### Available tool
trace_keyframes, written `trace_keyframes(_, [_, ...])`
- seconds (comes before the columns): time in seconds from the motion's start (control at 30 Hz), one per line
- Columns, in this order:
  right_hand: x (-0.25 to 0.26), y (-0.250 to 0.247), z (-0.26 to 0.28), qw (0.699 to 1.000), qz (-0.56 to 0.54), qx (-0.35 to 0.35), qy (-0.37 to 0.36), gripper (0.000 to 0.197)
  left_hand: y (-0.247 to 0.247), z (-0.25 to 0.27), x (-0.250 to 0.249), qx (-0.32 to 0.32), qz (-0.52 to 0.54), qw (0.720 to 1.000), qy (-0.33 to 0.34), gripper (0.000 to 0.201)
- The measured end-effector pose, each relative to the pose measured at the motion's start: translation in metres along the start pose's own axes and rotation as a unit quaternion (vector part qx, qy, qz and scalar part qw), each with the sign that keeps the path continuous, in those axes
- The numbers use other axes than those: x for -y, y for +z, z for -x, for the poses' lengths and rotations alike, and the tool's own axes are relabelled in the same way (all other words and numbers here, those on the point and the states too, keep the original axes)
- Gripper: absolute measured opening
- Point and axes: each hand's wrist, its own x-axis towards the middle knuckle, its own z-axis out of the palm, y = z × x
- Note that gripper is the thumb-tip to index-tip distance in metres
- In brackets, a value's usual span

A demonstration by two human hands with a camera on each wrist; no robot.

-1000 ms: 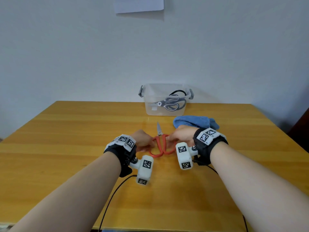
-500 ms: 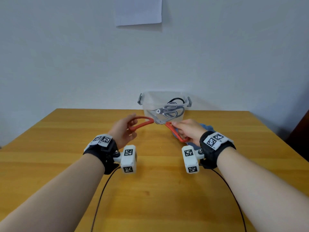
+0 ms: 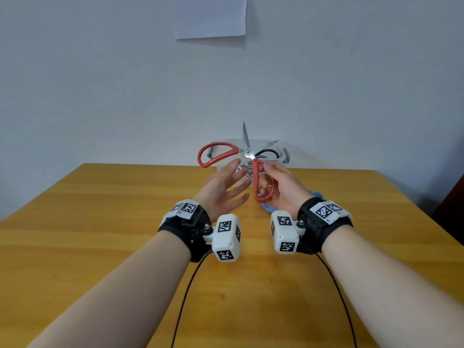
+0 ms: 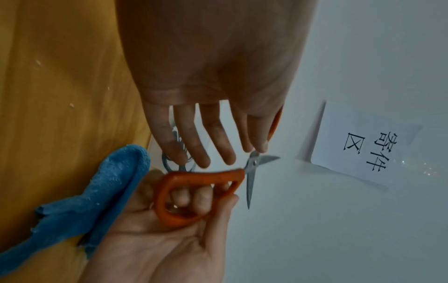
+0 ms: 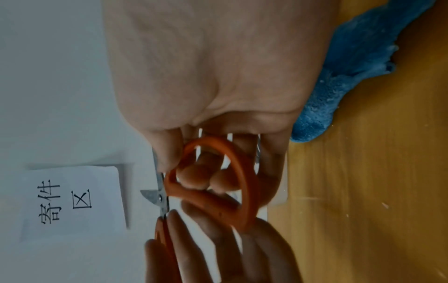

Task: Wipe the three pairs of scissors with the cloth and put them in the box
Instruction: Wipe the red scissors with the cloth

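Red-handled scissors [image 3: 248, 153] hang in the air in front of the clear box [image 3: 286, 156], blades spread wide and pointing up. My right hand [image 3: 266, 177] grips the lower red loop, with fingers through it [image 5: 201, 172]. My left hand [image 3: 240, 175] is open with straight fingers beside the other loop [image 3: 218, 146]; whether the thumb touches it I cannot tell. In the left wrist view the scissors [image 4: 206, 175] lie past my left fingers [image 4: 218, 159]. The blue cloth [image 3: 267, 208] [image 4: 97, 191] [image 5: 351, 57] lies on the table under my right hand. Black-handled scissors [image 3: 267, 154] sit in the box.
The wooden table [image 3: 100, 222] ends at the white wall just behind the box. A sheet of paper [image 3: 211, 16] is stuck on the wall. Two black cables [image 3: 185, 297] run from my wrists toward me. A dark object [image 3: 455, 204] stands past the table's right edge.
The red scissors rose from the table to box height and opened wide. My left hand let go of its loop and spread its fingers. My right hand turned the scissors upright.
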Motion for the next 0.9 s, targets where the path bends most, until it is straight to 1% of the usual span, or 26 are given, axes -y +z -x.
trace_keyframes(0.1, [0.006,-0.006,0.004,0.998,0.047,0.043,0.018,0.009,0.007,-0.002,0.002,0.003,-0.013,1.0,0.021,0.025])
trace_keyframes(0.2, [0.005,-0.013,0.004,0.988,0.113,0.085,0.059,0.002,0.006,-0.007,0.007,-0.007,-0.019,1.0,0.021,0.011])
trace_keyframes(0.23, [0.004,-0.014,0.004,0.983,0.139,0.09,0.074,0.005,0.006,-0.009,0.01,-0.014,-0.024,0.999,0.019,0.01])
trace_keyframes(0.3, [0.005,-0.016,0.001,0.973,0.197,0.077,0.088,0.022,0.005,-0.012,0.013,-0.033,-0.042,0.998,0.027,0.013])
trace_keyframes(0.37, [0.009,-0.021,-0.005,0.963,0.251,0.024,0.095,0.039,0.003,-0.017,0.016,-0.058,-0.052,0.996,0.041,0.014])
trace_keyframes(0.4, [0.012,-0.025,-0.008,0.956,0.277,-0.014,0.098,0.043,0.0,-0.021,0.016,-0.074,-0.053,0.995,0.046,0.013])
trace_keyframes(0.47, [0.016,-0.037,-0.015,0.933,0.332,-0.092,0.104,0.037,-0.006,-0.029,0.014,-0.109,-0.059,0.991,0.047,0.012])
trace_keyframes(0.53, [0.017,-0.053,-0.023,0.898,0.4,-0.141,0.118,0.027,-0.013,-0.036,0.013,-0.14,-0.074,0.987,0.039,0.014])
trace_keyframes(0.57, [0.016,-0.06,-0.026,0.879,0.436,-0.152,0.12,0.024,-0.015,-0.04,0.013,-0.15,-0.081,0.985,0.034,0.015])
trace_keyframes(0.63, [0.016,-0.069,-0.032,0.841,0.508,-0.152,0.107,0.022,-0.018,-0.045,0.014,-0.158,-0.089,0.983,0.025,0.017])
trace_keyframes(0.73, [0.011,-0.074,-0.037,0.792,0.589,-0.128,0.095,0.033,-0.019,-0.049,0.018,-0.159,-0.1,0.982,0.011,0.019])
trace_keyframes(0.77, [0.006,-0.077,-0.041,0.78,0.606,-0.123,0.095,0.041,-0.019,-0.05,0.02,-0.158,-0.103,0.982,0.005,0.02])
trace_keyframes(0.83, [-0.005,-0.083,-0.046,0.768,0.62,-0.124,0.104,0.065,-0.021,-0.053,0.023,-0.157,-0.108,0.982,-0.007,0.021])
trace_keyframes(0.87, [-0.011,-0.087,-0.048,0.759,0.63,-0.121,0.112,0.071,-0.022,-0.054,0.024,-0.156,-0.11,0.981,-0.013,0.022])
trace_keyframes(0.9, [-0.017,-0.091,-0.05,0.744,0.647,-0.116,0.116,0.064,-0.023,-0.054,0.026,-0.156,-0.113,0.981,-0.017,0.022])
